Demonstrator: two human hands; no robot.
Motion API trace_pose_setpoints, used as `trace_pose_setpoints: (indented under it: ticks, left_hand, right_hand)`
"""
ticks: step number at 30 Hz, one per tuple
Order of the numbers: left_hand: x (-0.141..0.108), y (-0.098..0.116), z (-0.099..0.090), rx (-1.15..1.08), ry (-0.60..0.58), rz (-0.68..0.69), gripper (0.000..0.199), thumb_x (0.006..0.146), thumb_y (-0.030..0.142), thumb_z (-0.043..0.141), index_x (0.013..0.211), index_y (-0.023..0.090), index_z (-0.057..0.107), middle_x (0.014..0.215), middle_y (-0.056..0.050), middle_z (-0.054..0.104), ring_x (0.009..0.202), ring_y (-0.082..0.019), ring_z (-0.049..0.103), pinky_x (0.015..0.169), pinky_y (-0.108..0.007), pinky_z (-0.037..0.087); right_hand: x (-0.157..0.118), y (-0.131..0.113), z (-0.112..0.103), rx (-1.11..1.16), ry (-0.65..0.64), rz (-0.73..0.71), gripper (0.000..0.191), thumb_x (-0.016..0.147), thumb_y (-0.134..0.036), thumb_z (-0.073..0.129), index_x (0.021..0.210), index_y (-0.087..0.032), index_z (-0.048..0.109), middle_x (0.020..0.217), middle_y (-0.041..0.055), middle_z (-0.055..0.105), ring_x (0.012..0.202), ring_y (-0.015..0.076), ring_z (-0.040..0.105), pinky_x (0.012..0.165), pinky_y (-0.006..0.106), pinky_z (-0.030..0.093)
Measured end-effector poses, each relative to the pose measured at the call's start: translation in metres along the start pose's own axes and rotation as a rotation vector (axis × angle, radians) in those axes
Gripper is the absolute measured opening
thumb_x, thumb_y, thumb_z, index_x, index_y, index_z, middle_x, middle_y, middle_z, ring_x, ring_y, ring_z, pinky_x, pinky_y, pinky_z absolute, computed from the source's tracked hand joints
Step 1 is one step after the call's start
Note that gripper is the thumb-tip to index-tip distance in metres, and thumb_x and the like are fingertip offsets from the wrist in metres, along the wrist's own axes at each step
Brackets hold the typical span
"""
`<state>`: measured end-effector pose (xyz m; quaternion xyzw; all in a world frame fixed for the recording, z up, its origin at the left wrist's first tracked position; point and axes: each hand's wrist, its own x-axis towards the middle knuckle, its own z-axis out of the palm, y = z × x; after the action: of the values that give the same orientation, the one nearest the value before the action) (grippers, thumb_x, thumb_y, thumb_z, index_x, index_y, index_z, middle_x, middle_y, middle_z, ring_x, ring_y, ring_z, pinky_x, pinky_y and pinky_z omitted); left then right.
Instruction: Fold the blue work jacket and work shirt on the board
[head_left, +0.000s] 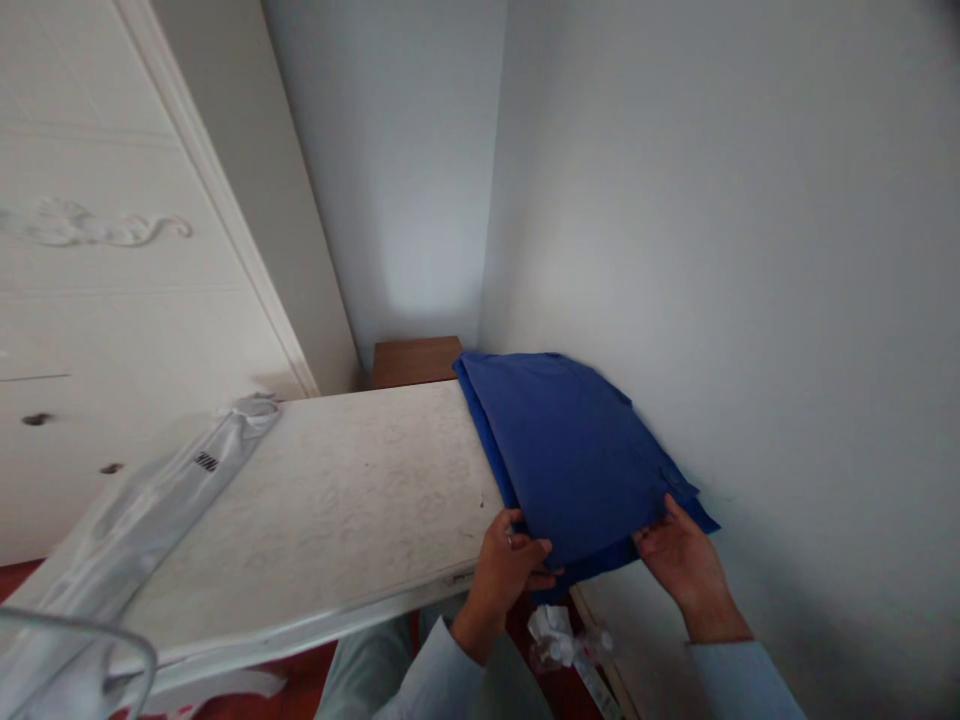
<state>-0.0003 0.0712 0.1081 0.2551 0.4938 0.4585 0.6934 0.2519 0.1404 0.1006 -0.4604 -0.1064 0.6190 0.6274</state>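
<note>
A folded blue cloth lies at the right end of the white table, its far side close against the wall. My left hand grips its near left corner, with the thumb and fingers around the edge. At the near right edge, my right hand pinches the cloth, thumb on top and the other fingers partly hidden below. Layers show along the left and front edges. Part of the front edge hangs past the table's edge.
The white table has a marked, patterned top. A long bundle in clear plastic lies along its left side. Behind stand a white cabinet and a brown wooden piece. Crumpled clear plastic is below, near the wall.
</note>
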Motion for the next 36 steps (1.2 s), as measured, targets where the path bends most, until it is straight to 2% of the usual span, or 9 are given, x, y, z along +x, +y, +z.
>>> trace_pose_setpoints:
  ticks: [3,7,10,15,18,22,25,29,36]
  left_hand:
    - [-0.009,-0.003,-0.002,0.241,0.046,0.065,0.071,0.081,0.040,0.070,0.138,0.015,0.036,0.069,0.004,0.063,0.054,-0.020,0.068,0.054,-0.033,0.056]
    - [-0.007,0.014,-0.013,0.795,0.298,0.470,0.057,0.097,0.038,0.051,0.147,0.015,0.038,0.077,-0.004,0.070,0.071,-0.025,0.071,0.073,-0.043,0.058]
    - [0.019,0.041,-0.018,1.109,0.327,0.803,0.051,0.099,0.035,0.049,0.145,0.013,0.045,0.117,-0.018,0.072,0.108,-0.032,0.069,0.096,-0.050,0.055]
    - [0.080,0.080,-0.020,1.496,-0.061,1.146,0.064,0.098,0.053,0.053,0.145,0.010,0.050,0.157,-0.021,0.046,0.152,-0.034,0.033,0.124,-0.051,0.030]
    - [0.099,0.079,-0.024,1.585,-0.223,1.146,0.071,0.098,0.061,0.046,0.146,0.008,0.051,0.158,-0.022,0.044,0.152,-0.035,0.032,0.125,-0.050,0.027]
    - [0.102,0.063,-0.031,1.571,-0.266,1.117,0.072,0.102,0.063,0.032,0.149,0.010,0.048,0.154,-0.021,0.049,0.148,-0.035,0.041,0.123,-0.054,0.028]
    - [0.102,0.055,-0.033,1.524,-0.250,1.135,0.073,0.102,0.063,0.030,0.150,0.010,0.046,0.154,-0.020,0.051,0.147,-0.034,0.043,0.123,-0.054,0.027]
    - [0.104,0.053,-0.033,1.478,-0.210,1.174,0.071,0.100,0.057,0.043,0.155,0.013,0.039,0.157,-0.016,0.048,0.148,-0.032,0.041,0.124,-0.053,0.026]
    - [0.101,0.057,-0.033,1.425,-0.244,1.121,0.070,0.101,0.056,0.043,0.155,0.013,0.038,0.159,-0.016,0.045,0.149,-0.031,0.038,0.126,-0.052,0.024]
  right_hand:
    - [0.020,-0.023,-0.023,-0.080,0.181,-0.176,0.010,0.083,-0.019,0.061,0.076,-0.024,0.065,0.074,-0.0002,0.072,0.066,0.0141,0.071,0.059,0.027,0.062]
    - [0.009,-0.047,-0.023,-0.186,0.305,-0.594,0.007,0.074,-0.022,0.072,0.076,-0.025,0.066,0.085,-0.0005,0.071,0.076,0.0136,0.070,0.065,0.026,0.063]
    - [-0.010,-0.054,0.025,-0.496,0.087,-0.791,0.022,0.069,-0.034,0.083,0.086,-0.026,0.072,0.098,0.0013,0.074,0.090,0.0176,0.070,0.081,0.032,0.062]
    - [0.009,-0.034,0.161,-1.156,-0.571,-0.818,0.031,0.085,-0.047,0.068,0.105,-0.024,0.075,0.111,0.0076,0.077,0.105,0.0243,0.071,0.097,0.042,0.056]
    - [0.057,-0.004,0.241,-1.373,-0.822,-0.872,0.025,0.092,-0.037,0.056,0.103,-0.023,0.074,0.109,0.0075,0.077,0.104,0.0232,0.071,0.096,0.039,0.055]
    - [0.129,0.048,0.330,-1.716,-0.861,-0.984,0.027,0.091,-0.019,0.052,0.104,-0.019,0.075,0.110,0.0099,0.078,0.105,0.0235,0.071,0.100,0.038,0.052]
    - [0.177,0.087,0.378,-1.903,-0.978,-0.867,0.026,0.089,-0.014,0.055,0.099,-0.021,0.078,0.107,0.0055,0.080,0.103,0.0208,0.073,0.096,0.031,0.053]
    - [0.237,0.118,0.412,-1.966,-0.907,-0.791,0.022,0.079,-0.009,0.064,0.087,-0.021,0.081,0.097,0.0100,0.081,0.103,0.0264,0.074,0.096,0.032,0.053]
    - [0.287,0.105,0.414,-1.857,-0.717,-0.908,0.046,0.088,-0.006,0.046,0.123,-0.021,0.072,0.127,0.0110,0.073,0.126,0.0258,0.064,0.113,0.044,0.045]
